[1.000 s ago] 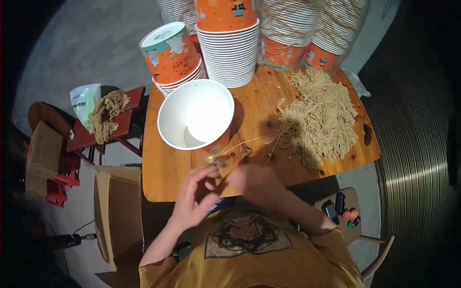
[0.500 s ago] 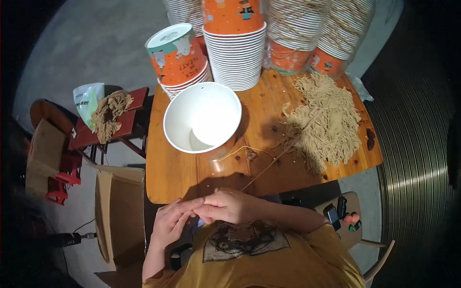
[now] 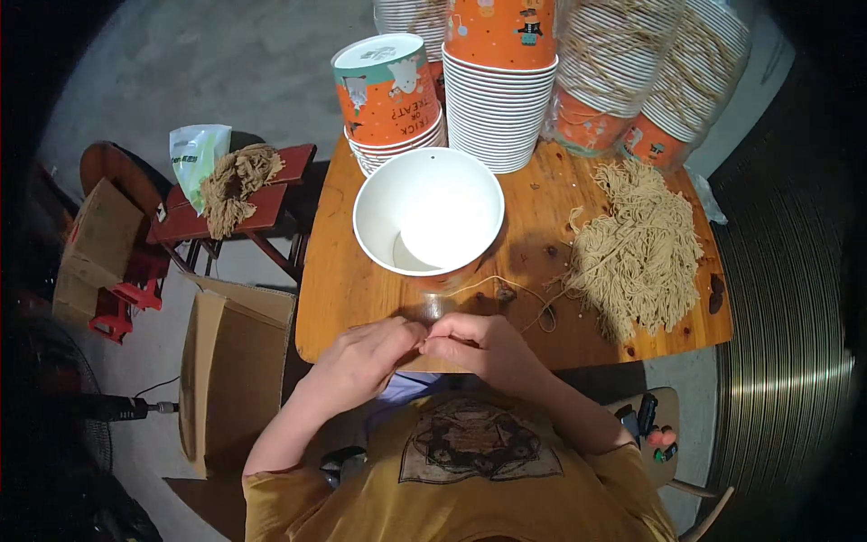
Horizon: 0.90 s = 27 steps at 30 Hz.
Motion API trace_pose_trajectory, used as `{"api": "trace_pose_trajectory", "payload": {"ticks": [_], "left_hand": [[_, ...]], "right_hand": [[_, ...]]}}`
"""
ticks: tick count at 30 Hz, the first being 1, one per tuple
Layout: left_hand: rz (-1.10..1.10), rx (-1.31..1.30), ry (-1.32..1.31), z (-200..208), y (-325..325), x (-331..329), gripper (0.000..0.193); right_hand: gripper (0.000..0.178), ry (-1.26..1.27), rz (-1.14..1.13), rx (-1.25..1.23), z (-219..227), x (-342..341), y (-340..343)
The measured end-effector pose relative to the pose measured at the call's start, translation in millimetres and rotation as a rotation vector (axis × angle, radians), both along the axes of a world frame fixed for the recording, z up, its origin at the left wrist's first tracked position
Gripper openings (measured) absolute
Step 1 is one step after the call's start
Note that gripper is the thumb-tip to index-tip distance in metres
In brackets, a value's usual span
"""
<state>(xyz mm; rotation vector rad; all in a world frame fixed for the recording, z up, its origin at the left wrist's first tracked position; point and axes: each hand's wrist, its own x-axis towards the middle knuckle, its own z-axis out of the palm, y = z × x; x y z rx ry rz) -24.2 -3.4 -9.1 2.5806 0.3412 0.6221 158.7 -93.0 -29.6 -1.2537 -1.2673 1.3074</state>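
My left hand (image 3: 366,359) and my right hand (image 3: 480,342) meet at the near edge of the wooden table (image 3: 343,289), fingertips pinched together on a thin tan string (image 3: 506,287). The string runs from my fingers in a loop across the table toward a heap of tan strings (image 3: 637,248) on the right. Just beyond my hands stands an open white paper bucket (image 3: 428,215), empty inside. Behind it rise stacks of orange and white paper buckets (image 3: 497,81).
A red stool (image 3: 244,217) to the left carries a bundle of tan string (image 3: 233,181) and a plastic bag (image 3: 194,155). Open cardboard boxes (image 3: 226,361) stand on the floor at the left. Bagged bucket stacks (image 3: 650,81) fill the table's far right.
My hands drew back from the table toward my body, then came forward again to the table's near edge, still pinching the string. The view shifted slightly.
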Motion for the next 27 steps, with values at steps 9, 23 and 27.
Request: {"api": "trace_pose_trajectory", "payload": {"ticks": [9,23,27], "left_hand": [[0.030,0.141,0.023,5.3,10.5,2.2,0.018],[0.053,0.386,0.051,15.9,63.6,21.5,0.023],[0.020,0.304,0.034,24.0,55.4,34.6,0.015]], "right_hand": [[0.015,-0.065,-0.150,0.099,0.0,-2.7,5.0],[0.004,0.027,-0.449,0.206,-17.0,11.5,15.2],[0.006,-0.140,-0.542,0.396,-21.2,13.9,21.8]]}}
